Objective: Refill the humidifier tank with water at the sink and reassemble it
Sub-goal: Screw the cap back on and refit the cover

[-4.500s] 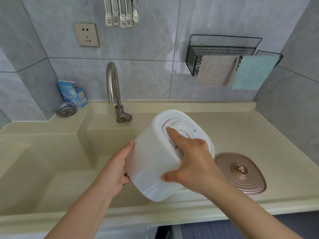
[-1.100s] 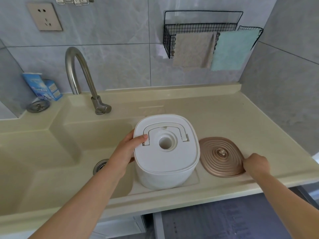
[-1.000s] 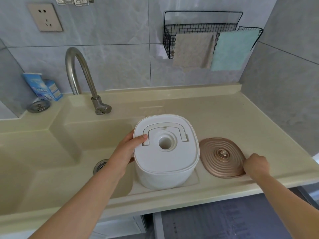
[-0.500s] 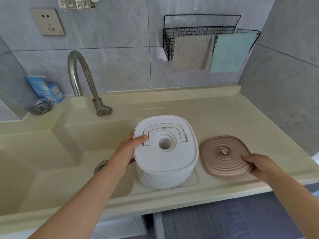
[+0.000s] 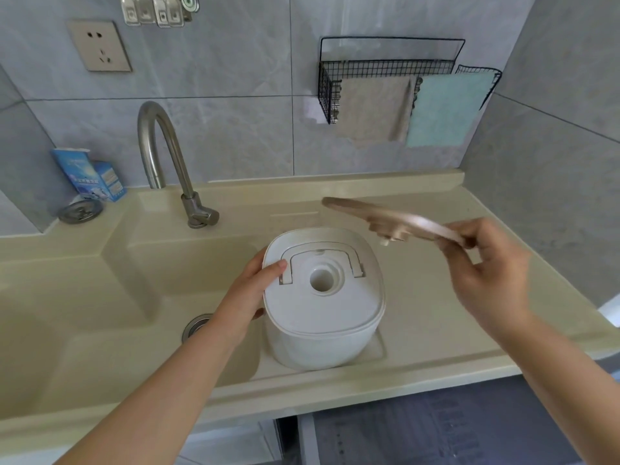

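The white humidifier tank (image 5: 322, 317) stands upright on the beige counter, at the sink's right edge. Its flat top shows a folded handle and a round hole in the middle. My left hand (image 5: 248, 297) holds the tank's left side, thumb on the top rim. My right hand (image 5: 483, 263) pinches the right edge of the rose-gold ribbed lid (image 5: 385, 218). The lid hangs in the air, nearly edge-on, above and to the right of the tank, with its small knob pointing down.
The beige sink (image 5: 134, 297) with a drain (image 5: 198, 327) lies to the left, under a steel faucet (image 5: 167, 162). A blue carton (image 5: 90, 177) and a metal strainer (image 5: 80, 211) sit at the back left. A black wire rack (image 5: 385, 72) with two cloths hangs on the wall.
My right hand has lifted the rose-gold lid off the counter and turned it over in the air above the tank. My left hand has stayed on the tank.
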The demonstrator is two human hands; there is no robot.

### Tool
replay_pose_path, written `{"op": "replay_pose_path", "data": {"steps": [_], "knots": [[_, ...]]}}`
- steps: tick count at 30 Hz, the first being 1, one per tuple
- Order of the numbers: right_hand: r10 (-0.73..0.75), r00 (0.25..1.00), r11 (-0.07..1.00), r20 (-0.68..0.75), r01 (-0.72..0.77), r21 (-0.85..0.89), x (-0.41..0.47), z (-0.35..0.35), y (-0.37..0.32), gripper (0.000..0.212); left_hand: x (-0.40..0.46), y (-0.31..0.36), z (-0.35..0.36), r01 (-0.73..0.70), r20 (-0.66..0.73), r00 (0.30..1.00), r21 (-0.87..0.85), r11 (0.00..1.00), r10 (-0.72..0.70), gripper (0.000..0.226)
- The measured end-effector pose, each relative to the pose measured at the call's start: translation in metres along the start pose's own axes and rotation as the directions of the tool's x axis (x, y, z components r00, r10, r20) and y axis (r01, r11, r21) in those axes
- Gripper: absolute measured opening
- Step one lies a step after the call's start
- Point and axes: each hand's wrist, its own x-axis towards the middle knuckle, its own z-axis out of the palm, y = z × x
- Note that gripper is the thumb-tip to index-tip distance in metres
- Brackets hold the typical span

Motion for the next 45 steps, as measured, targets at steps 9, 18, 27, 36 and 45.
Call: {"op": "replay_pose_path", "data": {"steps": [9,18,27,36,45], "knots": [[-0.395,0.908,0.913,0.139,0.371,0.169,0.001,0.042,-0.017,0.012,0.002,-0.005,-0.016,-0.142,-0.063,0.988,0.022,0.99,0.143,0.078],[-0.421,0.875,0.905,0.239,0.424,0.041,-0.007,0.051,-0.005,0.01,-0.015,0.001,-0.023,-0.178,-0.124,0.979,-0.136,0.975,0.161,0.022],[-0.048,0.967,0.969,0.25,0.107,-0.225,-0.001,0.062,-0.007,0.042,-0.044,-0.007,-0.005,-0.282,-0.135,0.947,0.085,0.955,0.292,0.038],[0.065,0.825,0.992,0.561,0.005,-0.122,-0.003,0.064,0.006,0.05,-0.067,-0.02,-0.001,-0.297,-0.206,0.889,0.422,0.857,0.41,0.047],[0.118,0.792,0.99,0.599,-0.048,-0.131,-0.008,0.059,0.006,0.047,-0.076,-0.021,0.004,-0.19,-0.182,0.866,0.742,0.643,0.466,0.052]]}}
